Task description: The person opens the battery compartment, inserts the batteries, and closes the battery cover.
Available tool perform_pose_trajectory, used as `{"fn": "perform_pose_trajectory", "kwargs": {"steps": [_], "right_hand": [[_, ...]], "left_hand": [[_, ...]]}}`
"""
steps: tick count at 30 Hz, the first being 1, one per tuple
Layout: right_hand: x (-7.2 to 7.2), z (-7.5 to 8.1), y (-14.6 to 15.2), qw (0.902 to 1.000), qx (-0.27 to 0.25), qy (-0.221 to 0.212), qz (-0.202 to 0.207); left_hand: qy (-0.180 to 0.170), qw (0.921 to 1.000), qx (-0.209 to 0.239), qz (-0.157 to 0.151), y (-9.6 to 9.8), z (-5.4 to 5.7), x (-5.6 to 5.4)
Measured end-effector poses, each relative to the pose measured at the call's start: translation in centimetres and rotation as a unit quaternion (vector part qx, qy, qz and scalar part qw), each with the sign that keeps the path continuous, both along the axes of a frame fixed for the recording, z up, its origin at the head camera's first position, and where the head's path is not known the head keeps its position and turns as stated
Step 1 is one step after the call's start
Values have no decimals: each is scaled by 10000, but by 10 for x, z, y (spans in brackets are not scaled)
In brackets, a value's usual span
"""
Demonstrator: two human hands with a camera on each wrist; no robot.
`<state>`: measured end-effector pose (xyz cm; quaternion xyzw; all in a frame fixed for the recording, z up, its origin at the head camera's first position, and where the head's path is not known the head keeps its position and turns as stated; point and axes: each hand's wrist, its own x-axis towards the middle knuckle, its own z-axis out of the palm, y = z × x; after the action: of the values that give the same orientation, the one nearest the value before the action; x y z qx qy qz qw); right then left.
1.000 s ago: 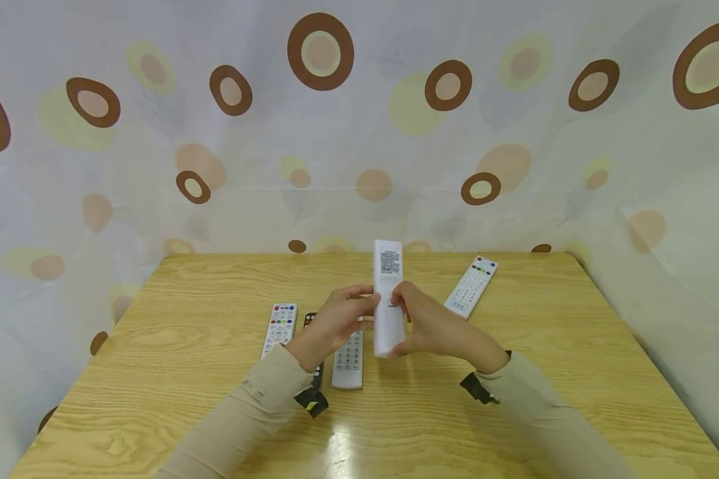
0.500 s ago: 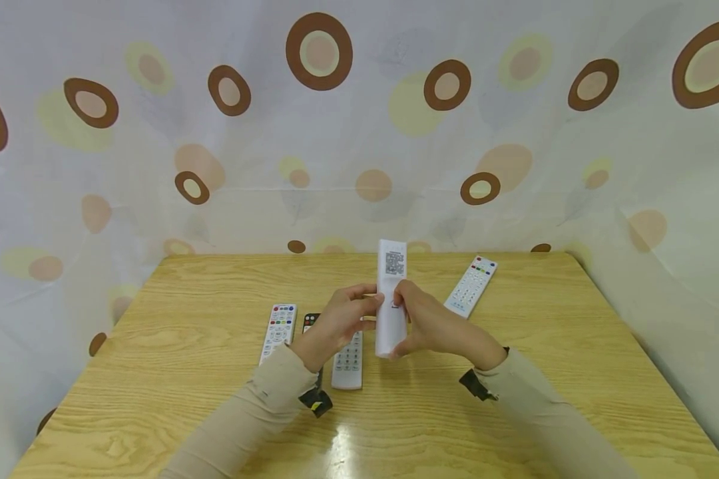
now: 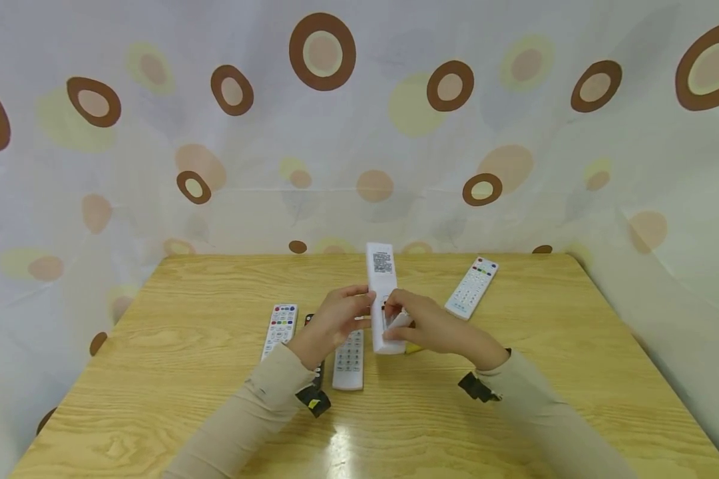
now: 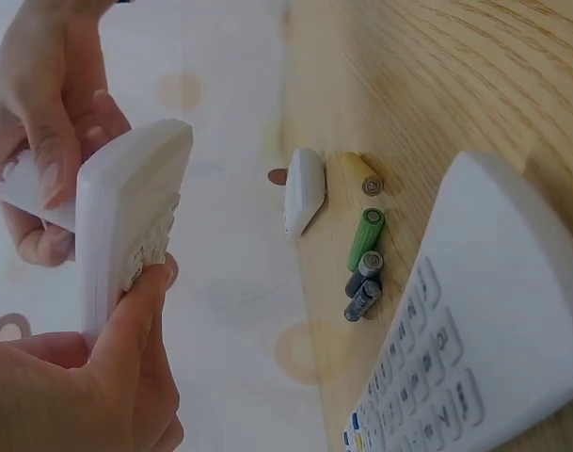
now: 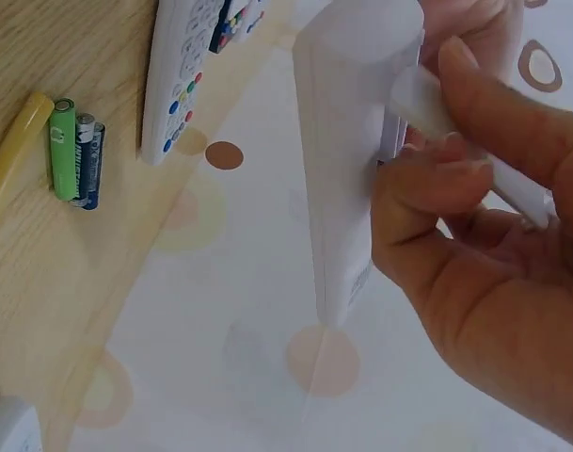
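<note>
My left hand (image 3: 335, 322) grips a white remote control (image 3: 380, 266) by its side, raised over the table with its back toward me and its top tipped up. Its keypad faces away, and a thumb or finger lies against the buttons in the left wrist view. My right hand (image 3: 434, 326) pinches a small white battery cover (image 5: 427, 99), tilted away from the remote's lower back. The battery compartment is mostly hidden behind the right fingers. Beyond the hands, a green battery (image 4: 368, 235) and two dark batteries (image 5: 90, 160) lie side by side, near a yellow stick-like object (image 5: 18, 146).
On the wooden table (image 3: 204, 293), a white remote (image 3: 278, 329), a black remote (image 3: 318, 377) and another white remote (image 3: 349, 366) lie at left under the left arm. One more white remote (image 3: 472, 288) lies back right. A patterned curtain (image 3: 359, 133) hangs behind.
The battery cover has come off the remote's back and is now between my right fingers. The remote has shifted slightly left and tilted. The yellow object shows below the right hand.
</note>
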<state>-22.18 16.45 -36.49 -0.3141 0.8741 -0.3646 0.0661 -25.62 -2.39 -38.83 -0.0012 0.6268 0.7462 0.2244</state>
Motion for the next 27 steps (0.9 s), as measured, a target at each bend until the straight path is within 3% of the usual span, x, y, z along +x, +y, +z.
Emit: {"fn": "perform_pose_trajectory", "kwargs": {"steps": [3,7,12,15,19,24,27], "right_hand": [[0,-2,7,9979,-524,-348,-174],[1,-5,17,9912,-1159,-477,-431],[6,-8,30,9869,-1320,-402,-833],[10,-6,38,9892,-1056,-236,-989],[14,-8,49,9924,-324,147,-1177],[12,-23,60,9893,525,504,-1264],[9,-34,66,9867,867,503,-1276]], "left_hand": [[-97,9999,87,70,-2,-1,-2],[-126,9995,235,140,-6,-1,-2],[-29,9997,250,73,-15,-2,1],[-65,9995,294,100,-19,-4,2],[-68,9993,320,170,-23,-4,4],[21,9996,202,171,-30,-1,6],[19,9997,191,118,-33,1,8]]}}
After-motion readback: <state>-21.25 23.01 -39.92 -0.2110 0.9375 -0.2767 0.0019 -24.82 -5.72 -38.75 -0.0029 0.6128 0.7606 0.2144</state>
